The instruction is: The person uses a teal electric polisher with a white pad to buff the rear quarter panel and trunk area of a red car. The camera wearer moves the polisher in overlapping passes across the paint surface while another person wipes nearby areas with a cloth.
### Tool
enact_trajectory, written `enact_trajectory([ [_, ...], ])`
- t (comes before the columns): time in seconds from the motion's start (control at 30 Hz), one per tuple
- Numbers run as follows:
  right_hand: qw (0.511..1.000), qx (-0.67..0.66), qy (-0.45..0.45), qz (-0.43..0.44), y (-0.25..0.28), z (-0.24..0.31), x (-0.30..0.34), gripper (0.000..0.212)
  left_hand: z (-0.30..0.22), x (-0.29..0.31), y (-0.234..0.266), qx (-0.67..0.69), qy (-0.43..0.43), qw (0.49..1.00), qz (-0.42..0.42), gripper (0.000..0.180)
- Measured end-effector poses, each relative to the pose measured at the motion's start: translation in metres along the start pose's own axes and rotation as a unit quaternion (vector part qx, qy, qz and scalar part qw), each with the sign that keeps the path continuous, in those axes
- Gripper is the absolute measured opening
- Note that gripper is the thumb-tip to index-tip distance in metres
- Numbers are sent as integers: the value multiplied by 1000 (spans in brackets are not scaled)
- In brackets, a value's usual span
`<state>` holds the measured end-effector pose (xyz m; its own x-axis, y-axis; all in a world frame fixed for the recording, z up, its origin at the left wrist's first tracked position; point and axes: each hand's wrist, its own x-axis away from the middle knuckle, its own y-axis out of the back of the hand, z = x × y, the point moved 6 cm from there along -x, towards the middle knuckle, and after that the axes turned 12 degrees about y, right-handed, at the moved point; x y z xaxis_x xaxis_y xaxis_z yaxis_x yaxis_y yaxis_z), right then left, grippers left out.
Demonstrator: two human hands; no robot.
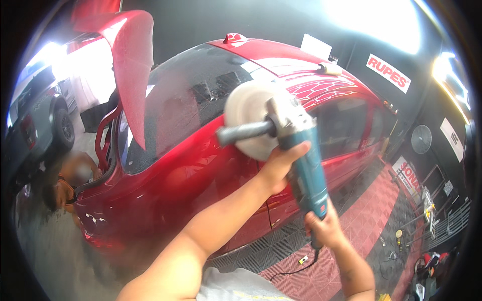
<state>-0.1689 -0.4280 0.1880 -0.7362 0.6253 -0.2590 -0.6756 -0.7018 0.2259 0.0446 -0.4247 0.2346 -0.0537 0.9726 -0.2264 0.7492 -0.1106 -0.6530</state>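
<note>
A teal and silver rotary polisher [307, 165] with a round white pad [246, 100] is held up in front of me. My left hand [281, 163] wraps the body just behind its metal head. My right hand [325, 226] grips the rear end, where the power cord [316, 256] hangs down. The dark side handle [243, 132] sticks out to the left, with neither hand on it. Behind the pad is a glossy red car [196, 200], near its rear pillar and roof edge. The pad is blurred, and I cannot tell whether it touches the paint.
The raised red trunk lid [133, 60] stands at left. Another person [75, 175] is low beside the car's rear. A pale cylindrical object [330, 69] lies on the roof. Red and dark floor tiles [346, 241] run alongside, with a metal rack [447, 220] and wall fan [421, 139] at right.
</note>
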Motion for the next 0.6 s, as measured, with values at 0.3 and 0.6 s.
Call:
enact_trajectory([
  [0.3,994,97,-22,-50,106,97,-62,33,-22,-145,-74,111,43,987,107,59],
  [0.6,970,211,-45,110,46,185,-31,73,-42,0,-74,242,-69,966,62,60],
])
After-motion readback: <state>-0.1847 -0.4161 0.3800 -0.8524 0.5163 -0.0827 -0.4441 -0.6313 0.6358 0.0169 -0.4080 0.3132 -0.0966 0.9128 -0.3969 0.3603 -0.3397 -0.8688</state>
